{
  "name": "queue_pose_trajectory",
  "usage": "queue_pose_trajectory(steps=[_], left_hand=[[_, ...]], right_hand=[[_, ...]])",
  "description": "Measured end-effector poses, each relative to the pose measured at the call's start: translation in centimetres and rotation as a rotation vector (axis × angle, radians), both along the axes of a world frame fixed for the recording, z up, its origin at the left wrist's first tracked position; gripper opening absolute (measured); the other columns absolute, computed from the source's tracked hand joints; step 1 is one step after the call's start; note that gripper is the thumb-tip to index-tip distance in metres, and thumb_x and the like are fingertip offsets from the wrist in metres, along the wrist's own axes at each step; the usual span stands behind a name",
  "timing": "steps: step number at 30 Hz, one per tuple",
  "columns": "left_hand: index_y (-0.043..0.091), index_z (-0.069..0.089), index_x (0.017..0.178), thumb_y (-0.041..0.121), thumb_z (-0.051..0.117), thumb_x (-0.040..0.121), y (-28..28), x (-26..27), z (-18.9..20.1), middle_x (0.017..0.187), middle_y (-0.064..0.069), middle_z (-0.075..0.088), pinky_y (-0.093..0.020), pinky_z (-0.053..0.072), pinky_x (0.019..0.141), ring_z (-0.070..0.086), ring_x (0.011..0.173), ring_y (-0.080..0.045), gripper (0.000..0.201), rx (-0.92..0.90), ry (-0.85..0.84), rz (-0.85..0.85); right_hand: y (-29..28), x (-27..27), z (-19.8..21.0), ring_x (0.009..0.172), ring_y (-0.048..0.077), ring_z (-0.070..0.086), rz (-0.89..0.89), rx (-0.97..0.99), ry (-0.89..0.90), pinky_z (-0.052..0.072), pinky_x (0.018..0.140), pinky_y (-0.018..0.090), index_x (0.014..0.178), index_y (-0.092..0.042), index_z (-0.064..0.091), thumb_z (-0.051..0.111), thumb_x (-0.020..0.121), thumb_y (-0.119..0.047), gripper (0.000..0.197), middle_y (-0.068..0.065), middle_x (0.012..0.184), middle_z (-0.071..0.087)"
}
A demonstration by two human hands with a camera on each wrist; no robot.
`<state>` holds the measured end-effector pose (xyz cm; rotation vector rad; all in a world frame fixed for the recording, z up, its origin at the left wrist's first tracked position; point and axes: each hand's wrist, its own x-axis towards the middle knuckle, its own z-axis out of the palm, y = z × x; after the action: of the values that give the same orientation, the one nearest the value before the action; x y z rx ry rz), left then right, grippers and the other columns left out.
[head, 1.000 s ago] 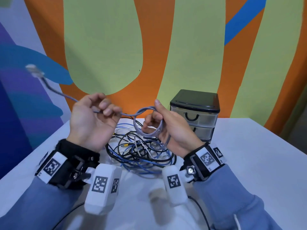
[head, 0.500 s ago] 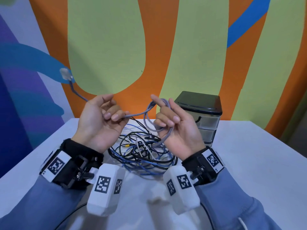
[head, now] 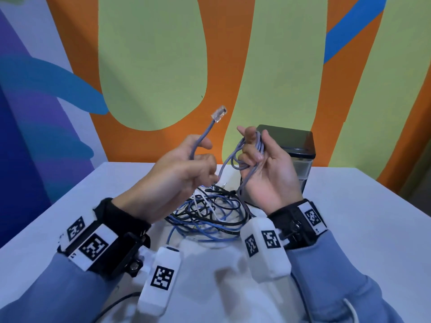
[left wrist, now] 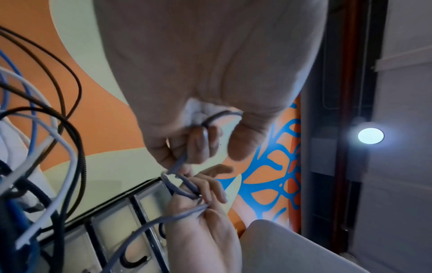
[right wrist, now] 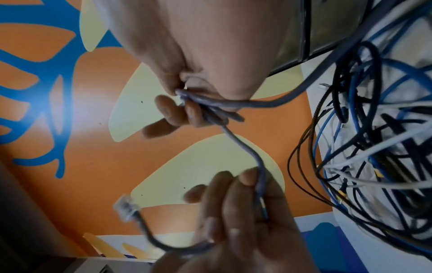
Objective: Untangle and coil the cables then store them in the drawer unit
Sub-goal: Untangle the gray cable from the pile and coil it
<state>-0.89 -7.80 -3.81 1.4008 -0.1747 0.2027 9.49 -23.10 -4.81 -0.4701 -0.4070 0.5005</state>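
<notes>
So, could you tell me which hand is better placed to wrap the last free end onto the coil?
Probably the left hand: it holds the grey cable near its plug; the right hand holds the coil.

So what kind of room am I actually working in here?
Probably a staged recording space, not a home or office: a plain white table against a wall with a bright painted mural, holding only a tangle of cables and a small plastic drawer unit.

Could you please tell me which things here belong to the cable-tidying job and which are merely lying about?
Job:
grey cable, coiled in the right hand, its end held by the left hand
cable tangle
drawer unit

Lying about:
white table
</notes>
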Motion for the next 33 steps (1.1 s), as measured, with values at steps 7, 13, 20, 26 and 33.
queue_pose_trajectory(steps=[7, 13, 20, 26, 33], left_hand=[[0.010, 0.051, 0.105, 0.008, 0.071, 0.060, -0.5, 0.0, 0.3, 0.078, -0.006, 0.047, -0.037, 0.053, 0.083, 0.047, 0.069, -0.020, 0.049, -0.417, -0.185, -0.343], [0.005, 0.067, 0.106, 0.002, 0.052, 0.089, -0.5, -0.1, 0.8, 0.080, -0.005, 0.047, -0.026, 0.044, 0.068, 0.043, 0.072, -0.017, 0.023, -0.319, -0.295, -0.111], [0.026, 0.067, 0.119, 0.031, 0.072, 0.100, 1.6, 1.4, -0.6, 0.090, 0.003, 0.066, -0.037, 0.052, 0.084, 0.061, 0.083, -0.010, 0.020, 0.321, -0.143, 0.403], [0.036, 0.048, 0.139, 0.035, 0.085, 0.091, 2.7, 1.8, -2.6, 0.097, -0.001, 0.080, -0.044, 0.054, 0.083, 0.074, 0.088, -0.015, 0.061, 0.667, 0.061, 0.166], [0.028, 0.062, 0.133, 0.006, 0.071, 0.100, 1.6, 1.1, -1.6, 0.083, -0.010, 0.077, -0.038, 0.051, 0.077, 0.062, 0.075, -0.040, 0.041, 0.564, -0.188, 0.159]], right_hand=[[2.5, -1.7, -0.8, 0.076, 0.013, 0.075, -0.172, -0.220, -0.059, 0.056, 0.059, 0.020, 0.143, -0.004, 0.052, 0.052, 0.109, -0.025, 0.041, 0.018, 0.137, 0.067], [2.8, -2.2, -1.1, 0.076, 0.010, 0.076, -0.218, -0.236, -0.083, 0.061, 0.071, 0.020, 0.141, -0.004, 0.059, 0.058, 0.106, -0.020, 0.039, 0.011, 0.142, 0.065], [2.2, -1.5, -0.7, 0.059, 0.008, 0.056, -0.159, -0.247, -0.091, 0.048, 0.059, 0.018, 0.143, -0.003, 0.057, 0.052, 0.107, -0.026, 0.043, 0.002, 0.087, 0.072], [0.8, -0.6, -0.2, 0.047, 0.006, 0.034, -0.006, -0.092, -0.093, 0.036, 0.050, 0.018, 0.149, 0.002, 0.047, 0.039, 0.113, -0.026, 0.047, -0.007, 0.060, 0.033], [-0.7, 0.2, 0.5, 0.055, 0.008, 0.049, 0.004, 0.098, 0.008, 0.043, 0.063, 0.018, 0.150, 0.005, 0.043, 0.037, 0.113, -0.022, 0.046, -0.007, 0.055, 0.037]])
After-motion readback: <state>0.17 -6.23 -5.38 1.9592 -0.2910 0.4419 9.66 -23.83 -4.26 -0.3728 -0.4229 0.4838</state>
